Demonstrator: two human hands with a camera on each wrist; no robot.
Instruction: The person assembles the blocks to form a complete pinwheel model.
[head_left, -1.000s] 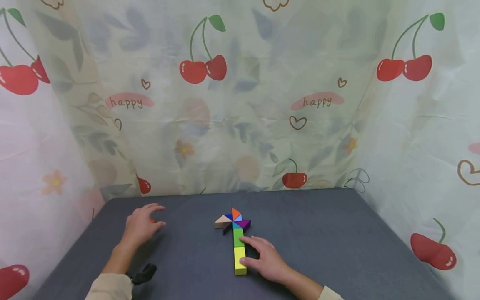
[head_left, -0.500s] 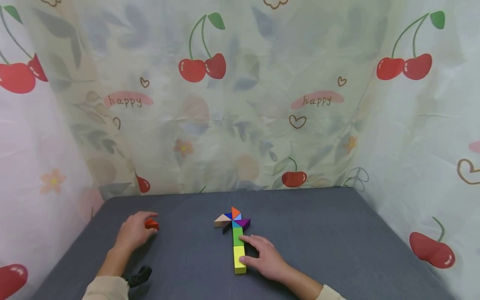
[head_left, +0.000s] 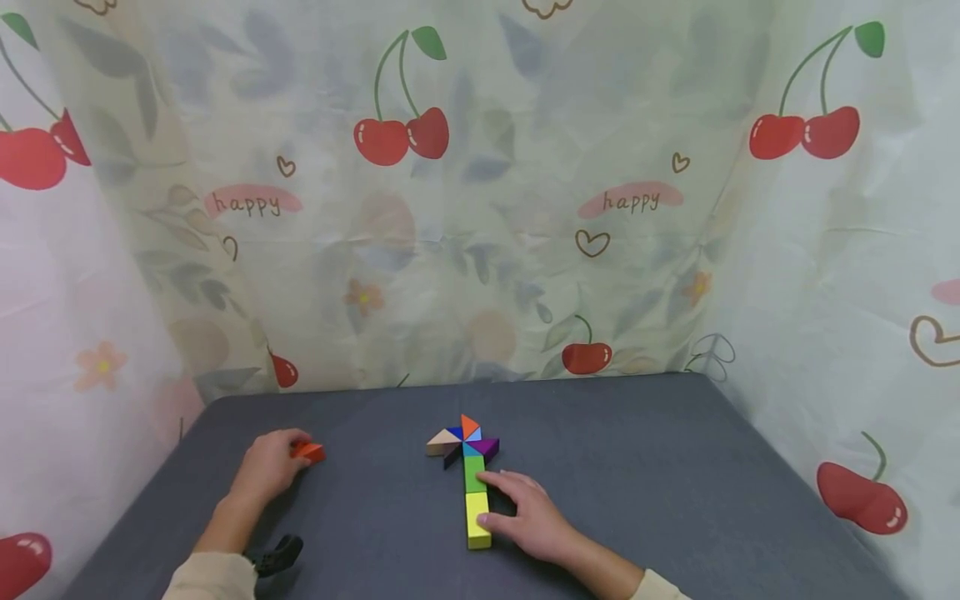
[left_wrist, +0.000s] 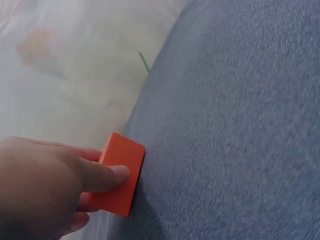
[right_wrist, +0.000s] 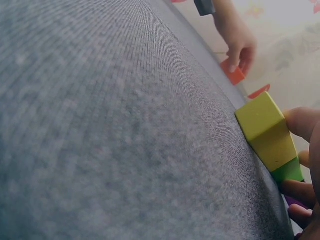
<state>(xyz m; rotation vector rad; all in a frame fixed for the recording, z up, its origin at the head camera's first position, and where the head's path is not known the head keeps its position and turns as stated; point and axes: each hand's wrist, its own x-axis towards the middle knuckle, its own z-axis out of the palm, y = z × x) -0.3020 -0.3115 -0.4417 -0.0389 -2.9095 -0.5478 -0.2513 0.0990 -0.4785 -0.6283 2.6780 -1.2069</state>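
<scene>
My left hand point(head_left: 264, 468) pinches an orange block point(head_left: 309, 452) low over the left of the table. In the left wrist view the thumb lies on the face of that orange block point(left_wrist: 125, 152), with fingers behind it. My right hand point(head_left: 534, 517) rests beside a column of two blocks. Its index fingertip touches the green block point(head_left: 475, 473) and its thumb touches the yellow block point(head_left: 477, 508). Above the green one, several small blocks form a pinwheel shape, among them an orange triangle point(head_left: 468, 427), a purple block point(head_left: 487, 448), a beige block point(head_left: 442, 444) and a black block point(head_left: 452, 456).
The blocks lie on a dark grey table point(head_left: 637, 467). Pale curtains point(head_left: 480, 208) printed with cherries and leaves surround its back and sides. A black band point(head_left: 279, 556) is at my left wrist.
My left hand has moved slightly left and toward me, and its fingers have drawn together around the orange block, which now shows more. My right hand and the arranged blocks have stayed in place.
</scene>
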